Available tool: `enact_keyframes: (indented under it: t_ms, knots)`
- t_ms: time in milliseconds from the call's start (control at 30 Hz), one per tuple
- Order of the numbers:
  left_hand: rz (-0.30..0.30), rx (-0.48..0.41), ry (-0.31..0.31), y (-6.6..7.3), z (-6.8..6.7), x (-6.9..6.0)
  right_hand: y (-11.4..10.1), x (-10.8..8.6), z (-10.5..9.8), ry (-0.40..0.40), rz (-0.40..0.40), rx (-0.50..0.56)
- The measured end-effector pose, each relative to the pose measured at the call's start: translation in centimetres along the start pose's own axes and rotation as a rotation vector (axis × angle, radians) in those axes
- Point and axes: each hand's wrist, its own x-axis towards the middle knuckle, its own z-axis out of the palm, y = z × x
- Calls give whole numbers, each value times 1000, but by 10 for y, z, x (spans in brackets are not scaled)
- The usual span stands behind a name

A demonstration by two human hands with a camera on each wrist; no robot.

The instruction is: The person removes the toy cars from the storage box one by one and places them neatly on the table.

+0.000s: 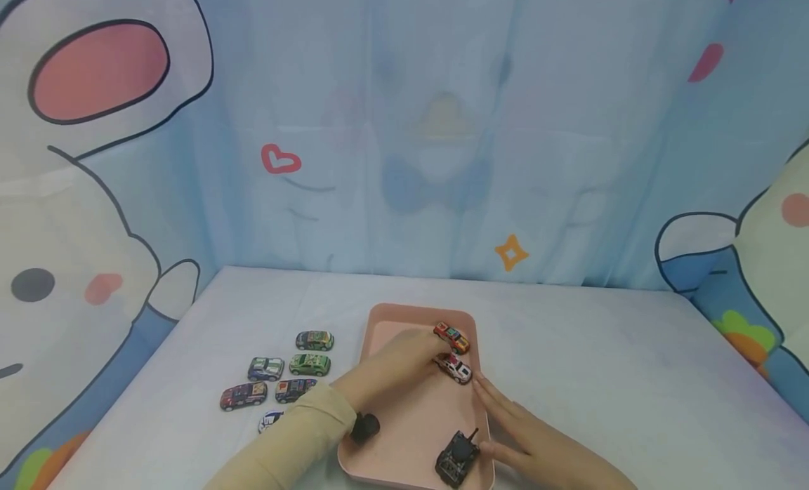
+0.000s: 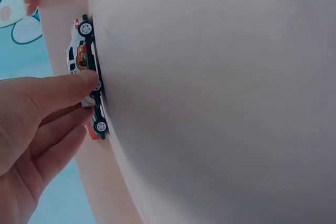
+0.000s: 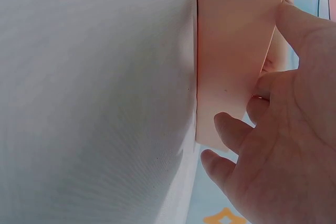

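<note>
The white toy car (image 1: 458, 371) lies just inside the pink tray's (image 1: 404, 444) three-o'clock wall, long axis running ten to four, its ten-o'clock end pinched by the nearer left hand (image 1: 417, 352), while the right hand (image 1: 529, 435), fingers extended, touches the tray from four o'clock.

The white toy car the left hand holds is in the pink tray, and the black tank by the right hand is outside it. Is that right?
Not quite: the black tank by the right hand is inside the pink tray, as the head view shows. The white toy car the left hand holds is in it too.
</note>
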Motion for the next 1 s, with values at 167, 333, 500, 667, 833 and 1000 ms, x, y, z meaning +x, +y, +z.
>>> enact_keyframes:
  t_ms: [167, 333, 500, 667, 833, 1000]
  knots:
    - [-1, -69, -25, -3, -1, 3, -1, 0, 0, -2, 21, 21]
    - [-2, -80, -51, -3, -1, 4, -2, 1, -1, -2, 29, 35]
    - [17, -116, -55, -3, -3, 4, -3, 1, -2, -5, 42, 47]
    - [34, -168, -77, -5, -5, 4, -3, 0, -2, -5, 49, 42]
    - [42, -183, -111, -7, -4, 4, -4, 0, -2, 0, 39, 23]
    - [42, -212, -110, -8, -1, 2, -3, 1, -1, -15, 50, 52]
